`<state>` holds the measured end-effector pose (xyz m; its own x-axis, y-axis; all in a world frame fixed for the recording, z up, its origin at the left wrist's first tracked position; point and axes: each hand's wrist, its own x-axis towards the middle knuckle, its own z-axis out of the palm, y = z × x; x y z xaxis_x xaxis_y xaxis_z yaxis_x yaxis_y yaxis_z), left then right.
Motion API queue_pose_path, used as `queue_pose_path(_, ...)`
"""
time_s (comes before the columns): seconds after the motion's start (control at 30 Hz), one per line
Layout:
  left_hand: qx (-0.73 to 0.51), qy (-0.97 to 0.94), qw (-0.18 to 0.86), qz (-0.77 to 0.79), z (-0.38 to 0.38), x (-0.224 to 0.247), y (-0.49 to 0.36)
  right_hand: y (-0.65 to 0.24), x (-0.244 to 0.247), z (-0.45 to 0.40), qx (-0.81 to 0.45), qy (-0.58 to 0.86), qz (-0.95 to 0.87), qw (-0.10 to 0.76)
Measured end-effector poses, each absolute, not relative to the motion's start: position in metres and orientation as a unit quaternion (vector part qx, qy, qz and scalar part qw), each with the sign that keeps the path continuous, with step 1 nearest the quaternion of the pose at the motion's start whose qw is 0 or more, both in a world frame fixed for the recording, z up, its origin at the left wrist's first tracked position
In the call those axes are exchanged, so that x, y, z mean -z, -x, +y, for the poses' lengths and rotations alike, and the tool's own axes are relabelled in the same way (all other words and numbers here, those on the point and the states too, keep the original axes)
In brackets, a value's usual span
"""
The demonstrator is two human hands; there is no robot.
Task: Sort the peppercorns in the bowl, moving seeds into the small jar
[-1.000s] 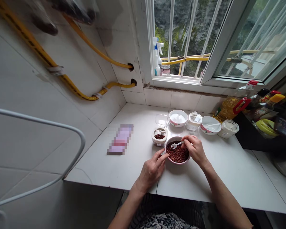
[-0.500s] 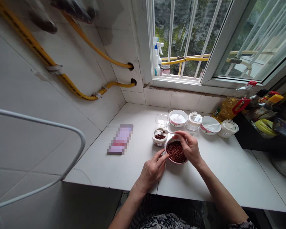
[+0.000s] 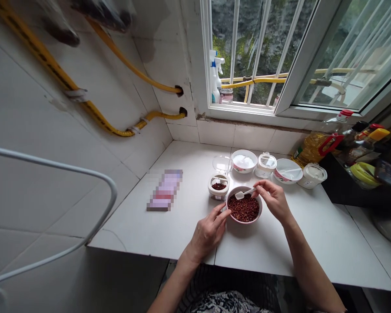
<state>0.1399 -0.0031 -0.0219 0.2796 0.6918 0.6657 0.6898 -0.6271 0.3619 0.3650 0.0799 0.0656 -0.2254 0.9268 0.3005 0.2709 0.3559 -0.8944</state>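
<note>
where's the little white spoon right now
In the head view, the small white spoon is in the right hand, its scoop end over the bowl of reddish-brown grains, right of the open jar.

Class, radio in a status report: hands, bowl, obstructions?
Right hand gripping white spoon over bowl. Left hand steadying rim. Open jar alongside; no obstruction visible.
</note>
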Motion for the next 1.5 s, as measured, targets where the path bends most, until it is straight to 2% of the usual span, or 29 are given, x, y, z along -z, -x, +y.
queue_pose_path(0.17, -0.417, -0.799, 0.001, 0.434, -0.003, 0.022, -0.14, -0.369, -0.06, 0.079, -0.367, 0.437, -0.725, 0.386)
queue_pose_path(0.3, -0.418, -0.798, 0.0, 0.434, -0.003, 0.023, -0.14, -0.361, -0.055, 0.076, -0.345, 0.437, -0.744, 0.369)
queue_pose_path(0.47, -0.422, -0.797, 0.003, 0.433, -0.003, 0.022, -0.14, -0.36, -0.055, 0.077, -0.412, 0.45, -0.699, 0.373)
queue_pose_path(0.63, -0.419, -0.798, -0.002, 0.433, -0.003, 0.021, -0.14, -0.357, -0.054, 0.077, -0.325, 0.454, -0.743, 0.368)
queue_pose_path(0.87, -0.42, -0.798, 0.001, 0.433, -0.003, 0.02, -0.14, -0.358, -0.053, 0.077, -0.449, 0.451, -0.669, 0.384)
queue_pose_path(1.07, -0.419, -0.796, 0.003, 0.436, -0.003, 0.021, -0.14, -0.353, -0.053, 0.077, -0.409, 0.45, -0.701, 0.372)
queue_pose_path(1.3, -0.415, -0.799, 0.002, 0.435, -0.003, 0.021, -0.14, -0.355, -0.052, 0.077, -0.495, 0.451, -0.637, 0.383)
queue_pose_path(1.5, -0.414, -0.8, 0.004, 0.435, -0.003, 0.021, -0.14, -0.357, -0.052, 0.077, -0.487, 0.457, -0.632, 0.393)
